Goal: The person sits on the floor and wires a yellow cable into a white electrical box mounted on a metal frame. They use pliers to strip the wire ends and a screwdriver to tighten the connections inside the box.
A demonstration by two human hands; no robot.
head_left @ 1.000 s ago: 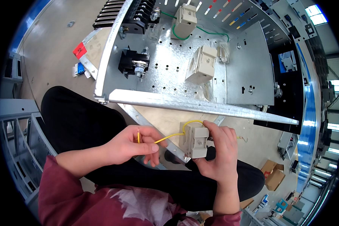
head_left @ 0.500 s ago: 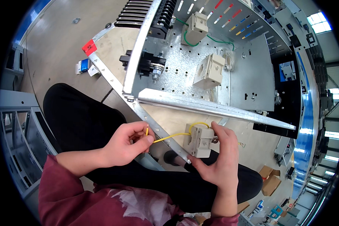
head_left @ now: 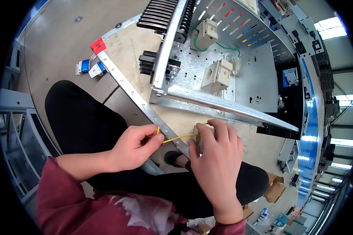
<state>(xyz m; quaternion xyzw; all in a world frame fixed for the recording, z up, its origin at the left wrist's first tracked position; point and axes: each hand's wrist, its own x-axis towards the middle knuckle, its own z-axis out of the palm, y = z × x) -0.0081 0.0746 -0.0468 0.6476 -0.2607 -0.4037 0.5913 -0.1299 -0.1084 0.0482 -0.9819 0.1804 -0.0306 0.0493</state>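
My left hand [head_left: 138, 145] pinches a thin yellow wire [head_left: 179, 138] between thumb and forefinger. The wire's short free end points up from the fingertips, and its length runs right to a beige current transformer [head_left: 200, 145]. Over that block lies my right hand [head_left: 219, 162], its fingers curled around it and covering most of it. Where the wire meets the block is hidden under the right fingers. Both hands are above my lap, in front of a metal cabinet frame [head_left: 231, 106]. Two similar beige blocks, one upper [head_left: 206, 34] and one lower [head_left: 217, 75], sit inside on the perforated plate.
Green wires [head_left: 227, 47] run from the upper block. Black finned parts [head_left: 157, 17] and a bolted terminal [head_left: 172, 70] stand at the frame's left. A metal strip [head_left: 127, 92] crosses the floor, with small blue-white boxes [head_left: 83, 67] beyond. Cardboard [head_left: 274, 192] lies right.
My right hand has turned and closed over the current transformer, covering much of it. The left hand keeps its pinch on the wire, slightly farther right. The view has shifted a little.
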